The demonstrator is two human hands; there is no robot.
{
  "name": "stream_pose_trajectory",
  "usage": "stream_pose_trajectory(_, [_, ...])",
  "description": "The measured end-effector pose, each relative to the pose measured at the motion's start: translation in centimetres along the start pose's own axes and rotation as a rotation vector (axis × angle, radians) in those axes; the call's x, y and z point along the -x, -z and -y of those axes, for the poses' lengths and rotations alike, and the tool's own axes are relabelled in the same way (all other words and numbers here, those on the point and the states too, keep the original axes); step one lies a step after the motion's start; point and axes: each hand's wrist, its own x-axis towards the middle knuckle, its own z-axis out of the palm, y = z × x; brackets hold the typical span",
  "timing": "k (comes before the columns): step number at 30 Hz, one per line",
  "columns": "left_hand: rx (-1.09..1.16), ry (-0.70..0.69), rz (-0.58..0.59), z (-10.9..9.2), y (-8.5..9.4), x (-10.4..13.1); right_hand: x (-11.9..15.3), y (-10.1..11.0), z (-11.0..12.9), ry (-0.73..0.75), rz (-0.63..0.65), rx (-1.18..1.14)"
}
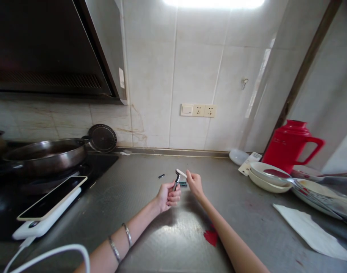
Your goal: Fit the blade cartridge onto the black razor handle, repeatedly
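My left hand (168,196) is closed round the silver handle of a small tool (176,182) with a dark bent neck, held tilted above the metal counter. My right hand (195,182) pinches a slim white piece (181,173) that meets the top of that neck. Whether the white piece is part of the tool or separate, I cannot tell. Behind the hands lie small dark green pieces (183,184), partly hidden. A short dark cylinder (161,176) rests to the left of them on the counter (139,170).
On the left, a steel pan (48,155) sits on the black cooktop, with a phone (54,199) on a white power bank (45,223) and its cable nearby. Bowls (268,176), a red jug (288,146) and a paper napkin (312,231) occupy the right. Something red (211,237) lies by my right forearm.
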Motion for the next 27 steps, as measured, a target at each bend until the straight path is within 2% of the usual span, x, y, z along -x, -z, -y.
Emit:
stream_pose_trajectory(4, [0.056,-0.013,0.053,-0.1,0.4,0.0,0.0,0.4,-0.7,0.012,-0.023,0.014])
stream_pose_trajectory(10, [0.06,-0.064,0.084,-0.5,0.3,0.1,-0.1,0.4,0.4,0.072,-0.093,0.061])
stream_pose_trajectory(13, [0.051,-0.063,0.094,-0.6,0.3,0.1,-0.1,0.6,0.2,0.094,-0.097,0.107])
stream_pose_trajectory(17, [0.03,-0.084,0.059,-0.8,0.3,0.1,-0.1,1.1,-0.2,0.075,-0.096,0.16])
stream_pose_trajectory(22, [-0.007,-0.079,0.036,-0.8,0.1,0.2,0.0,0.9,0.1,0.117,-0.094,0.084])
stream_pose_trajectory(27, [-0.081,-0.106,-0.02,-1.3,-0.1,0.3,0.1,1.2,-1.1,0.087,-0.073,0.131])
